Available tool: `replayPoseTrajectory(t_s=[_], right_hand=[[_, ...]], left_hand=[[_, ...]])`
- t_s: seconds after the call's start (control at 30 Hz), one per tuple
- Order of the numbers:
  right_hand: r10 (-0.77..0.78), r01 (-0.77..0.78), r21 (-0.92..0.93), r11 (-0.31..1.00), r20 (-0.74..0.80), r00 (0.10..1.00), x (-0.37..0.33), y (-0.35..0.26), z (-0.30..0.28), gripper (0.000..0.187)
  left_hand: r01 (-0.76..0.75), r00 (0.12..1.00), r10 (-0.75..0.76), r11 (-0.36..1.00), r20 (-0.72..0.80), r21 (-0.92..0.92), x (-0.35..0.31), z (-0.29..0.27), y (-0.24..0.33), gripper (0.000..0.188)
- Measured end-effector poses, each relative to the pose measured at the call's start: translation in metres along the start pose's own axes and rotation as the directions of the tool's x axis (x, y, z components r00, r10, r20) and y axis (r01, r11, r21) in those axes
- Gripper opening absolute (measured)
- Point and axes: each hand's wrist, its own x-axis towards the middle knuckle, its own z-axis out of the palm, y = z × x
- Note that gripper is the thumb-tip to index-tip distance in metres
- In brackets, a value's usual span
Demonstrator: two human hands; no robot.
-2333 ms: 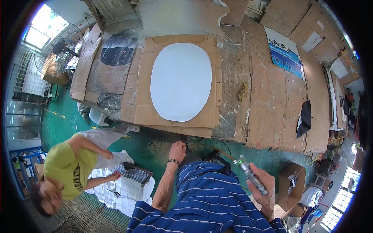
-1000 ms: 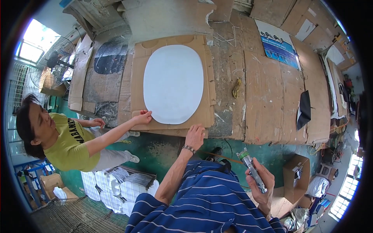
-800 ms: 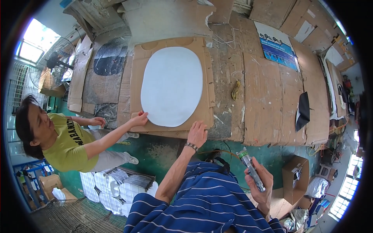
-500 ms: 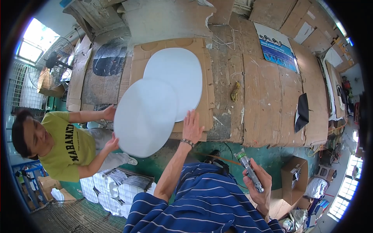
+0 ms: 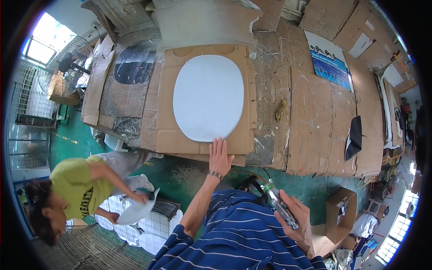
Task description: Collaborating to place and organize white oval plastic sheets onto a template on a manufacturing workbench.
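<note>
Your left hand (image 5: 219, 156), the nearer one, is flat, grasping nothing, at the close edge of the white oval panel (image 5: 208, 96), which lies ahead and slightly left, long axis pointing away; your right hand (image 5: 296, 212) grips a metallic tool (image 5: 279, 203).

Room surrounds white oval (image 5: 208, 96), except at left fingers (image 5: 219, 146).

Fan (image 5: 67, 66): stands at upper left, wire-caged
Window (image 5: 50, 39): shines at upper left
Printed sheet (image 5: 331, 72): lies at upper right, blue and white
Black piece (image 5: 355, 138): lies at right, mid-height
Cardboard box (image 5: 333, 209): gapes open at lower right
</note>
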Motion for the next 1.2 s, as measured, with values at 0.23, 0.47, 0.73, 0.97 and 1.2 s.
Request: replayPoseTrajectory(t_s=[0.23, 0.47, 0.73, 0.97, 1.2], right_hand=[[-0.093, 0.092, 0.03, 0.995, 0.016, 0.996, 0.029, 0.002, 0.01, 0.066], [-0.103, 0.104, -0.006, 0.995, -0.19, 0.976, 0.03, 0.015, -0.002, 0.063], [0.049, -0.049, 0.011, 0.999, -0.06, 0.997, -0.003, 0.015, -0.007, 0.055], [-0.019, 0.017, 0.029, 0.999, 0.041, 0.999, 0.024, 0.003, 0.003, 0.061], [-0.066, 0.069, 0.004, 0.998, -0.249, 0.966, 0.025, 0.019, -0.001, 0.057]], left_hand=[[0.088, 0.996, -0.086, 0.985, 0.022, -0.147, -0.073, -0.004, -0.02, 0.051], [0.181, 0.983, -0.172, 0.968, 0.068, -0.175, -0.094, -0.003, -0.04, 0.035], [0.196, 0.978, -0.18, 0.966, 0.11, -0.169, -0.093, 0.0, -0.041, 0.033], [0.201, 0.974, -0.177, 0.963, 0.142, -0.18, -0.09, -0.001, -0.035, 0.035], [0.209, 0.974, -0.186, 0.959, 0.129, -0.191, -0.086, -0.004, -0.034, 0.035]])
